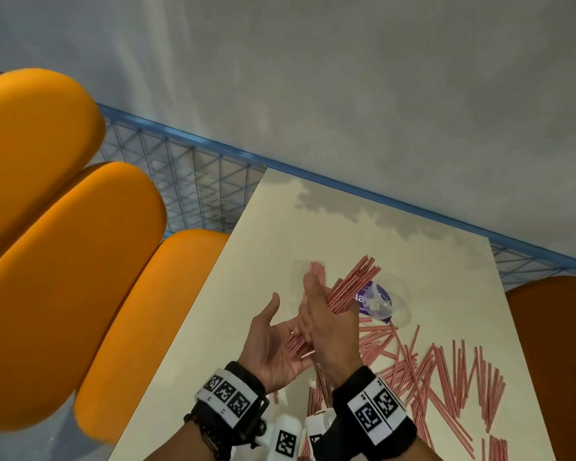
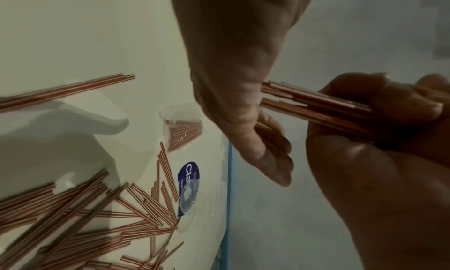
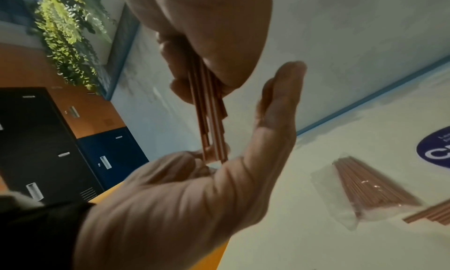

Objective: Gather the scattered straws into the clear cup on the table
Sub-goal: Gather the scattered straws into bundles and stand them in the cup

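Observation:
My right hand [image 1: 326, 324] grips a bundle of red-and-white striped straws [image 1: 353, 287] that slants up and to the right above the table. The bundle's lower ends butt against the palm of my left hand [image 1: 280, 337], which is held flat with straight fingers. The right wrist view shows the straw ends [image 3: 215, 151] touching that open palm [image 3: 219, 181]. The clear cup [image 1: 388, 302] sits just right of the bundle, over a blue round sticker [image 2: 188, 173]. Many loose straws [image 1: 429, 377] lie scattered on the white table [image 1: 313, 221] right of and below my hands.
A clear plastic bag of straws [image 1: 308, 276] lies beyond my hands, left of the cup. Orange padded seats [image 1: 64, 261] run along the table's left edge. A blue mesh rail [image 1: 193, 174] and a grey wall stand behind, and a brown seat [image 1: 556, 344] sits at right.

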### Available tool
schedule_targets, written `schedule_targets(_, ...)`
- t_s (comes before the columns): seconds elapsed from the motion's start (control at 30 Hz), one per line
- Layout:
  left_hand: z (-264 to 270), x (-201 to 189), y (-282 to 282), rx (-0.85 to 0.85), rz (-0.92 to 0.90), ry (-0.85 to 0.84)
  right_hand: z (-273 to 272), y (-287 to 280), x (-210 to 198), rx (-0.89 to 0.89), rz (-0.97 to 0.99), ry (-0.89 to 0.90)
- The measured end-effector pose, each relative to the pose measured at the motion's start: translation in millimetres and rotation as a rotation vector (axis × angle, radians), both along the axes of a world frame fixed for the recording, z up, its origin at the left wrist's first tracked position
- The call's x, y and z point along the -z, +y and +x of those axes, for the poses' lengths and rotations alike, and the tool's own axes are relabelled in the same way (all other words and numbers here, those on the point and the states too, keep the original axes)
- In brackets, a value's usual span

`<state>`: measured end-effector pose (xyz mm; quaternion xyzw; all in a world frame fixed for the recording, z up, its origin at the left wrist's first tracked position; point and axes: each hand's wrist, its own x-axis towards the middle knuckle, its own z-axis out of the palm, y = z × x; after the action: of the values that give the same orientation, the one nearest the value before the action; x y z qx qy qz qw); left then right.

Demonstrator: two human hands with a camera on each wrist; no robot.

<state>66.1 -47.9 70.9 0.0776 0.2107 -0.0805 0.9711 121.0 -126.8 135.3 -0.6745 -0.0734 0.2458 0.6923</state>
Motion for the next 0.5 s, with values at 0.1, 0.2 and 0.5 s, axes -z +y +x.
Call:
schedule_targets(0.1, 0.6, -8.2, -1.3, -0.013, 0.0, -0.023, -3.0, -0.5, 1.7, -0.002, -0.023, -0.072)
schedule_targets(0.2, 1.6, -14.6, -0.5, -0.019, -0.007, -0.035, -4.5, -2.4, -7.6, 0.019, 0.021, -0.136)
schedule_targets(0.5, -0.6, -21.1, -1.1, -0.036, -0.095, -0.09, -5.9, 4.9, -13.3, -0.04, 0.05, -0.219)
